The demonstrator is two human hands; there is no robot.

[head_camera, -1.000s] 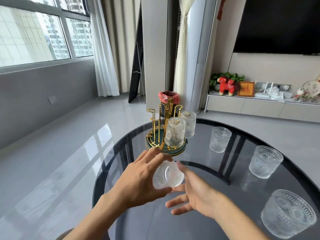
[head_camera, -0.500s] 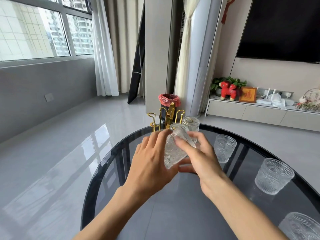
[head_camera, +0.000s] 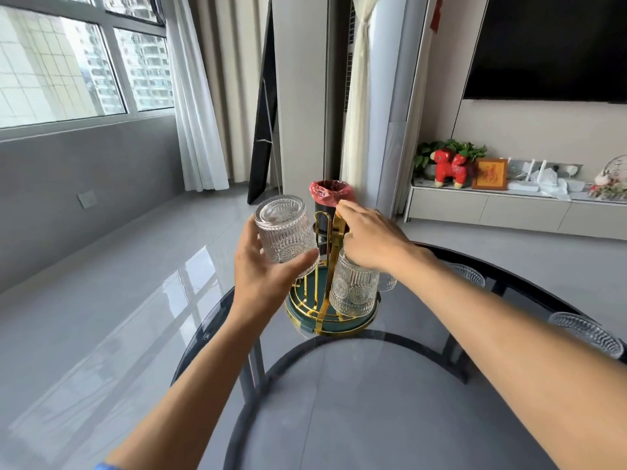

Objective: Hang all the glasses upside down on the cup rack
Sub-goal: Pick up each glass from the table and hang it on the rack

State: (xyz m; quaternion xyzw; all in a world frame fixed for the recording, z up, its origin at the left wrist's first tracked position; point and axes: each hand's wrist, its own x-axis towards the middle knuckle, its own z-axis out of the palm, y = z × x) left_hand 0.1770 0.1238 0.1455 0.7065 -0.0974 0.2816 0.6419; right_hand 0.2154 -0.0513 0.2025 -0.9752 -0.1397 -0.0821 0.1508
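Observation:
My left hand [head_camera: 261,276] grips an embossed clear glass [head_camera: 284,232], held upside down just left of the gold cup rack [head_camera: 330,290] with its green round base. My right hand [head_camera: 369,235] rests on the rack's top handle, fingers closed around it. One glass [head_camera: 353,286] hangs upside down on the rack's near side, under my right hand. A second glass [head_camera: 386,282] shows only partly behind it. Two upright glasses stand on the table at the right, one [head_camera: 470,273] behind my right forearm and another [head_camera: 587,332] near the edge.
The rack stands at the far edge of a round dark glass table [head_camera: 339,401]. Beyond it on the floor is a bin with a red liner [head_camera: 330,193]. A low TV cabinet [head_camera: 509,212] runs along the right wall.
The glass went from both hands near my body to my left hand alone, lifted and turned upside down beside the rack. My right hand let go and moved onto the rack's top.

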